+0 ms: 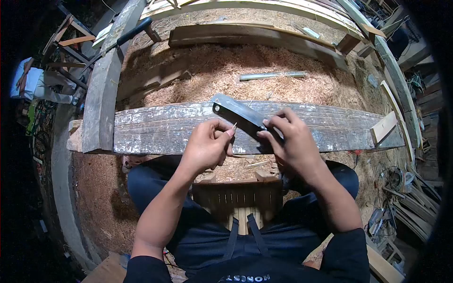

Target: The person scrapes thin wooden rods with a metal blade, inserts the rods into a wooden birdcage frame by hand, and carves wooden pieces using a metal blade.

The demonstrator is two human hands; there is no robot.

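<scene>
I judge the cleaver (239, 110) heavy, best held where the right hand (296, 140) clasps its right end; the left hand (208, 145) pinches a fragile sliver (234, 126).

Your right hand (297, 141) holds a grey, holed blade (239, 111) slantwise; your left hand (206, 145) pinches a thin pale stick (234, 126).

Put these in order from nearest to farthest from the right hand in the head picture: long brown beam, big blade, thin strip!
1. Big blade: nearest, in the right hand, over the bench.
2. Thin strip: on the shavings beyond the bench.
3. Long brown beam: farthest, behind the strip.
</scene>
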